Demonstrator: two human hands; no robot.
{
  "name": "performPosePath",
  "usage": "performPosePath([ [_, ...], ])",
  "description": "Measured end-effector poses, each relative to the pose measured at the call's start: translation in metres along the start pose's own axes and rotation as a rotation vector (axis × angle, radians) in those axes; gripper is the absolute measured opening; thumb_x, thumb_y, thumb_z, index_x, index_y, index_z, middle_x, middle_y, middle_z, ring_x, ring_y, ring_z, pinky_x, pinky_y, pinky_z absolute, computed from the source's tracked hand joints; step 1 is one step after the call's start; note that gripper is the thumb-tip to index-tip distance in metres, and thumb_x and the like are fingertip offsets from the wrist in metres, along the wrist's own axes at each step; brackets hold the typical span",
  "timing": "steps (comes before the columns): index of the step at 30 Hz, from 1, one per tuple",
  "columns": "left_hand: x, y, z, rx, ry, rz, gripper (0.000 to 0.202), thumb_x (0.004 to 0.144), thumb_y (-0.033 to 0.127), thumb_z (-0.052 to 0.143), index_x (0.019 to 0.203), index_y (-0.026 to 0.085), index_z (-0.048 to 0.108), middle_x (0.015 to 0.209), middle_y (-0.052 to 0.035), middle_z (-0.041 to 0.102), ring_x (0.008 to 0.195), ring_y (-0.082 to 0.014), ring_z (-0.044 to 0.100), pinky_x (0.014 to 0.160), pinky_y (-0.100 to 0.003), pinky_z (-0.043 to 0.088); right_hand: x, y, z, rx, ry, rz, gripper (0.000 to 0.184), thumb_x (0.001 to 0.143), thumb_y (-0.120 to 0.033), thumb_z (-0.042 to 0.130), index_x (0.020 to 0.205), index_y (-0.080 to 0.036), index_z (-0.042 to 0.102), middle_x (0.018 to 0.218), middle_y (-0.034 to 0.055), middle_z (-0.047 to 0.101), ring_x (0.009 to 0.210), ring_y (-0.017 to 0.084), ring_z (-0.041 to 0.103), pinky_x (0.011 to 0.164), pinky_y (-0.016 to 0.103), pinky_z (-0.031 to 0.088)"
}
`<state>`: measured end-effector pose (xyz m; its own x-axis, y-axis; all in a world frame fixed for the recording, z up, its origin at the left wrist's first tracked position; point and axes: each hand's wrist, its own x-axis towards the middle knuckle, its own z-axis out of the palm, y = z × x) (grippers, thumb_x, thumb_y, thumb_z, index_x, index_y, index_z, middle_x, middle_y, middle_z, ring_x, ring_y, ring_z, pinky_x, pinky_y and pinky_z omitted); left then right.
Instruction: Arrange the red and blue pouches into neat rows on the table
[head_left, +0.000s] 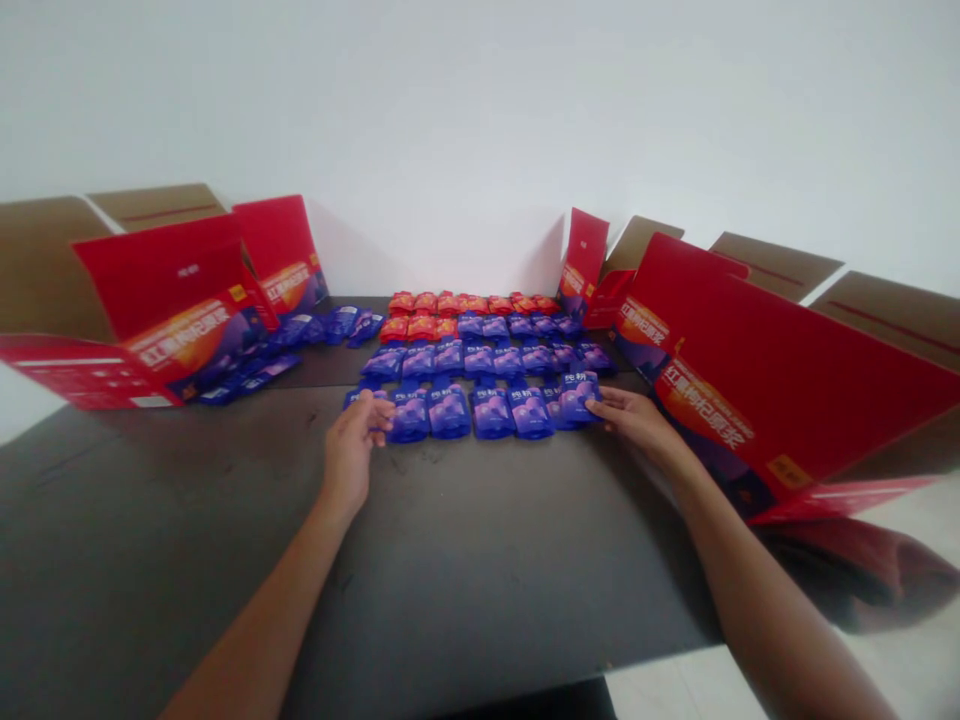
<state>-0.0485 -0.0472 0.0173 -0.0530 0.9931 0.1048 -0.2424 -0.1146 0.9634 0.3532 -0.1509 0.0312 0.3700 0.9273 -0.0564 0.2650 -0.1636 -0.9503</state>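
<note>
Rows of small pouches lie on a dark table [465,560]: blue-purple pouches [491,410] in the near rows, red pouches [450,303] at the back. My left hand [352,445] rests at the left end of the nearest row, fingers curled onto a blue pouch [367,400] there. At the right end of that row my right hand [630,415] pinches the edge of another blue pouch [579,394].
Open red printed cartons stand on both sides: a large one at the right [757,390], a smaller one behind it [589,265], two at the left [165,310]. Loose blue pouches [315,328] spill beside the left cartons. Brown cardboard boxes [45,260] stand behind. A white wall is at the back.
</note>
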Motion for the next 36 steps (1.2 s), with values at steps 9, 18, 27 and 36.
performPosePath([
  [9,0.002,0.014,-0.003,-0.077,0.098,0.088,0.042,0.083,0.057,0.058,0.069,0.019,0.066,0.071,-0.0045,0.063,0.061,-0.0148,0.054,0.049,-0.025,0.036,0.005,0.008,0.008,-0.048,0.058,0.024,0.059,0.074,-0.036,0.083,0.126,-0.012,0.069,0.109,0.0163,0.074,0.082,0.021,0.068,0.053,0.024,0.048],
  [18,0.001,0.018,-0.004,-0.131,0.102,0.096,0.044,0.088,0.055,0.051,0.069,0.02,0.068,0.07,-0.0051,0.064,0.059,-0.0154,0.054,0.048,-0.027,0.036,0.004,0.006,0.012,-0.032,0.057,0.034,0.056,0.072,-0.04,0.084,0.122,-0.016,0.072,0.096,0.0093,0.074,0.069,0.015,0.062,0.055,0.024,0.051],
  [27,0.001,0.022,-0.003,-0.145,0.101,0.109,0.046,0.09,0.054,0.047,0.072,0.017,0.067,0.069,-0.0054,0.062,0.06,-0.0154,0.054,0.049,-0.028,0.034,0.002,0.006,0.011,-0.131,-0.008,-0.002,0.058,0.079,-0.045,0.077,0.128,-0.016,0.07,0.079,0.0032,0.068,0.062,0.012,0.052,0.048,0.021,0.042],
  [36,0.002,0.022,-0.005,-0.133,0.092,0.105,0.048,0.088,0.059,0.047,0.072,0.018,0.066,0.069,-0.0049,0.06,0.061,-0.0151,0.054,0.048,-0.027,0.035,-0.001,0.002,0.015,-0.194,-0.004,-0.019,0.052,0.081,-0.049,0.073,0.124,-0.02,0.073,0.07,0.001,0.064,0.058,0.012,0.046,0.048,0.023,0.034],
])
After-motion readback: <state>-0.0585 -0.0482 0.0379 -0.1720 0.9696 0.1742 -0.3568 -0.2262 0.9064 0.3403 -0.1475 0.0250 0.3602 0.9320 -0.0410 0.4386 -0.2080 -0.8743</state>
